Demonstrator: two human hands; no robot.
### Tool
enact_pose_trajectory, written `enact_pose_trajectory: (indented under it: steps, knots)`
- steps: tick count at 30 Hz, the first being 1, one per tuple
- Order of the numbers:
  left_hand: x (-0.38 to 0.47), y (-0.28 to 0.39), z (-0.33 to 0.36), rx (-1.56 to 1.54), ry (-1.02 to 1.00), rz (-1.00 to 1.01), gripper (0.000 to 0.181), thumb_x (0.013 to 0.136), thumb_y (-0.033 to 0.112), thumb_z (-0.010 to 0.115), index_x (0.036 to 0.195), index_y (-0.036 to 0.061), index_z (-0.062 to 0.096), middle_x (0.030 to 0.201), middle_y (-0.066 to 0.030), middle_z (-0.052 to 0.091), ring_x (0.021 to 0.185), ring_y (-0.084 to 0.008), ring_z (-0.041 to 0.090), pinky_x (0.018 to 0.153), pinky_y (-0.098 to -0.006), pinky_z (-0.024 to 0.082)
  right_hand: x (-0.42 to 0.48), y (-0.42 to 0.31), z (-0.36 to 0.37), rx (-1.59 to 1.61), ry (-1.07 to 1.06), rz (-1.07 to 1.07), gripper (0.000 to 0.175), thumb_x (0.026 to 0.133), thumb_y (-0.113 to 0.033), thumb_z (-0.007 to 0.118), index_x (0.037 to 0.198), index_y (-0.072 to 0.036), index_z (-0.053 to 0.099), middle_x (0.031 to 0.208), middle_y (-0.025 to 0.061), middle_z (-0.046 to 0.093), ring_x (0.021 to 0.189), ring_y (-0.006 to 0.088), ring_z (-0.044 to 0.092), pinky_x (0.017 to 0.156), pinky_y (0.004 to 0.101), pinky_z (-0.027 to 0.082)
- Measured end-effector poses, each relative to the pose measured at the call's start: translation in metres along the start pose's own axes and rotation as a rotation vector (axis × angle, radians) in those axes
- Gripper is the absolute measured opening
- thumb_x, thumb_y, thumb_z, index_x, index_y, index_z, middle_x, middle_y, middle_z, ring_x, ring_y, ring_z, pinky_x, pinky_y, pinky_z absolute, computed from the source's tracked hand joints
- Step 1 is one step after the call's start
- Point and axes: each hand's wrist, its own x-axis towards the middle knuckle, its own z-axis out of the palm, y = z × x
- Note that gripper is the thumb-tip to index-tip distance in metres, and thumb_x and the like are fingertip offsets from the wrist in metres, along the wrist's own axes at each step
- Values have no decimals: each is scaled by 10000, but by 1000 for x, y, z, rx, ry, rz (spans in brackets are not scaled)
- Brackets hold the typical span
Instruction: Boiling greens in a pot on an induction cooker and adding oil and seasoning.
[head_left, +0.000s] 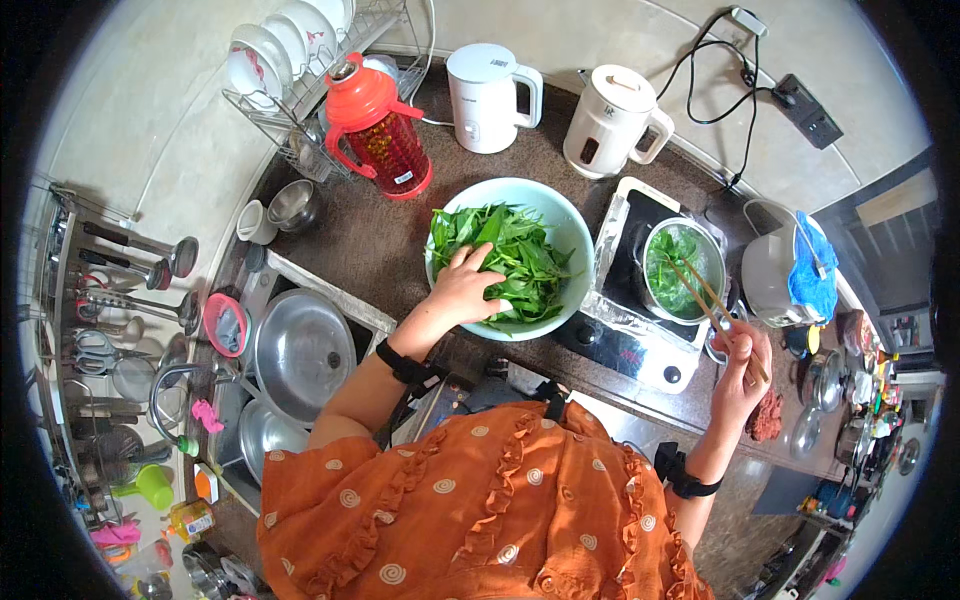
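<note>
My left hand (471, 287) rests with spread fingers on a heap of leafy greens (517, 259), its fingertips among the leaves. The heap lies in a pale blue basin (576, 259) on the counter. A pair of wooden chopsticks (705, 298) is held in my right hand (742, 356), with the tips down in a steel pot (721, 259). Inside the pot, bright green leaves (673, 274) sit in bubbling water. Under the pot is a portable induction cooker (628, 326) with a glossy front panel.
Behind the basin stand a red thermos flask (382, 135), a white electric kettle (484, 97) and a cream jug appliance (611, 124). A sink with a large metal basin (304, 352) is at left. A white appliance (771, 274) with a blue cloth (814, 266) stands right of the pot.
</note>
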Motion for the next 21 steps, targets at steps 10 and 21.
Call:
enact_pose_trajectory:
  steps: [10, 21]
  knots:
    - [44, 4, -28, -182, 293, 209, 255, 817, 161, 644, 1044, 54, 686, 1074, -138, 659, 999, -322, 627, 877, -415, 511, -16, -30, 130, 467, -478, 171, 147, 951, -121, 609, 993, 10, 662, 894, 86, 624, 736, 132, 616, 651, 265, 502]
    - [76, -22, 10, -72, 79, 79, 137, 832, 124, 615, 923, 52, 688, 941, -151, 649, 894, -345, 640, 808, -456, 509, -36, -14, 142, 437, -448, 263, 204, 956, -192, 616, 983, 2, 672, 826, 86, 622, 690, 145, 609, 641, 274, 492]
